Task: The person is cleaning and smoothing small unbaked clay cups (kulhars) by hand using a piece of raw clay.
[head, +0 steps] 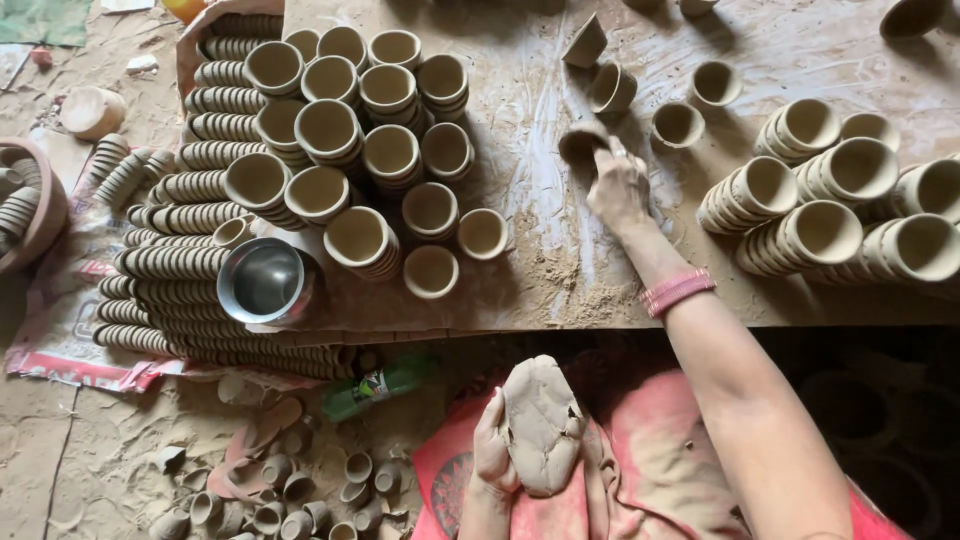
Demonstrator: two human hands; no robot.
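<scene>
We see soft, even daylight; stacked clay cups (pixel 330 130) cast faint shadows right, the steel bowl (pixel 265 280) glints, under the tabletop (pixel 560 260) lies dark.

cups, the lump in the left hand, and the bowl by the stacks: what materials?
Small cups: seemingly unfired clay, matte grey-beige, dusty, no glaze.
Lump in the left hand: soft raw clay, cracked edges, smeared surface.
Bowl: metal, probably steel, with a shiny mirror-like inside.
The right hand grips one cup of the same matte clay.

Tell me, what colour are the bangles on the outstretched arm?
Pink: the bangles sit at the right hand's wrist, seen in the head view.
</scene>
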